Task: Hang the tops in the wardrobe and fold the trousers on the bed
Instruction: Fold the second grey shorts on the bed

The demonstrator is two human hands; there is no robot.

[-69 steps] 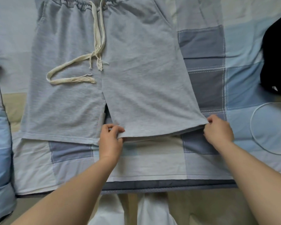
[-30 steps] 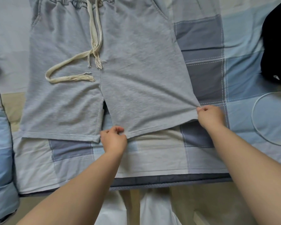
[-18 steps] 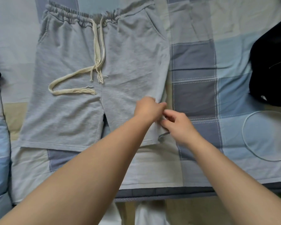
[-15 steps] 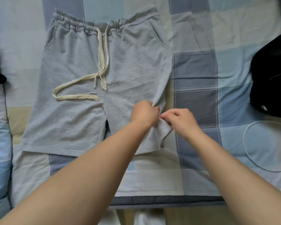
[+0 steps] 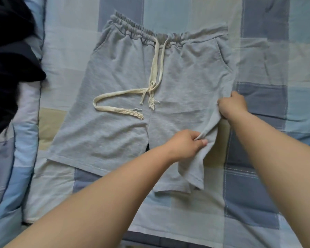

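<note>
Grey drawstring shorts (image 5: pixel 118 97) lie front up on the bed, waistband at the far side, cream cord (image 5: pixel 125 97) trailing over the left leg. My left hand (image 5: pixel 186 144) pinches a fold of the right leg's outer side, low on the leg. Higher up the same side seam, my right hand (image 5: pixel 232 105) grips the cloth at the edge. Between the two hands the right leg's edge is bunched and lifted inward, and its hem corner curls.
The bed carries a blue, grey and cream checked quilt (image 5: pixel 263 158). A black garment (image 5: pixel 9 56) is heaped at the far left. The bed's near edge runs along the bottom of the view.
Both hands left the right leg's hem and moved up its outer side. The leg's outer edge is now drawn inward and bunched. The view has shifted up the bed and left.
</note>
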